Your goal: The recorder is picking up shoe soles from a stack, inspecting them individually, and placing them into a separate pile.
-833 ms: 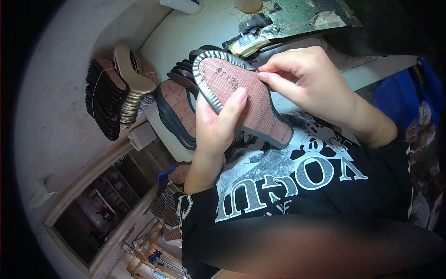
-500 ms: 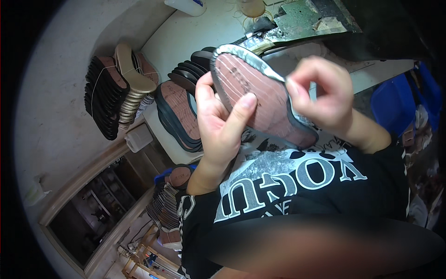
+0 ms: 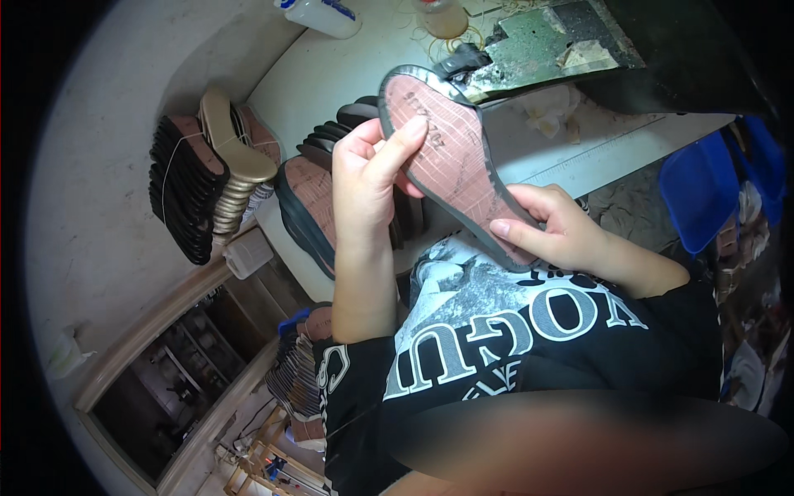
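Evidently, in the head view, both hands are closed on the reddish shoe sole (image 3: pixel 455 161), left hand (image 3: pixel 372 169) gripping its far part and right hand (image 3: pixel 550 225) its near end, seemingly to steady it, raised between shirt (image 3: pixel 637 355) and tabletop (image 3: pixel 343 74).

The view comes from the left of two fisheye cameras worn on the person's head, looking steeply down and out over the tabletop (image 3: pixel 347 66). It is close: the shirt (image 3: pixel 509 339) spreads across the near middle, while the left hand (image 3: pixel 372 169), the right hand (image 3: pixel 550 223) and the shoe sole (image 3: pixel 451 157) sit at the centre. The wide lens reaches the wall (image 3: pixel 91 149) on the left and a blue bin (image 3: pixel 699 194) on the right, with straight edges bending toward its rim.
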The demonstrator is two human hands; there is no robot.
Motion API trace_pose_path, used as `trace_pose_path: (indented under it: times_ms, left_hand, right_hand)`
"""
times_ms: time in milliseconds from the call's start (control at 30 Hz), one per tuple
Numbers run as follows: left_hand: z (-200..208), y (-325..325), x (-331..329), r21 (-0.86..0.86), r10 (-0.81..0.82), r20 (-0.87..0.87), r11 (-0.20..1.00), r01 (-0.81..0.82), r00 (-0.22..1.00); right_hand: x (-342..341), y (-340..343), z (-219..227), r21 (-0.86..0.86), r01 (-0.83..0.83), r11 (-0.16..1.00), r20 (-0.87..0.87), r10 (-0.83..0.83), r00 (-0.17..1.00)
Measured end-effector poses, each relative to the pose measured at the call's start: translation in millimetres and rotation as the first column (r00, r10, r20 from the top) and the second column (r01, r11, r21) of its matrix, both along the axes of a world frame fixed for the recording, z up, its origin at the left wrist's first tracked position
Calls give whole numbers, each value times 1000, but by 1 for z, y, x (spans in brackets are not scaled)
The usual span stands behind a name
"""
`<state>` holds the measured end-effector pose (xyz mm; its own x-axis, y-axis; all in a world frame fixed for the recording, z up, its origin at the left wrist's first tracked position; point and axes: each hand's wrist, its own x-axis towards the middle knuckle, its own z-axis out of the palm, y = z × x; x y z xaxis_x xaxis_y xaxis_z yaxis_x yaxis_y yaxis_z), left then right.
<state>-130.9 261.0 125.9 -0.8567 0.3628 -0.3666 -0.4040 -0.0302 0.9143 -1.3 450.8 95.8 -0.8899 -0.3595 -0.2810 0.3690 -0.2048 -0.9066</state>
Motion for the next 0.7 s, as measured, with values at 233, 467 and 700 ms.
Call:
trace_pose_path:
  times_ms: [233, 467, 700]
  left_hand:
    - [4, -2, -34, -228, -156, 57, 960, 165, 986]
    - [8, -13, -66, -432, -141, -64, 896, 100, 988]
    - [48, -42, 24, 88, 320, -315, 947, -308, 894]
  right_hand:
    - [-9, 12, 3, 5, 73, 997, 104, -73, 992]
    - [-55, -2, 11, -82, 150, 985, 173, -134, 976]
    - [-28, -14, 41, 189, -100, 977, -441, 176, 880]
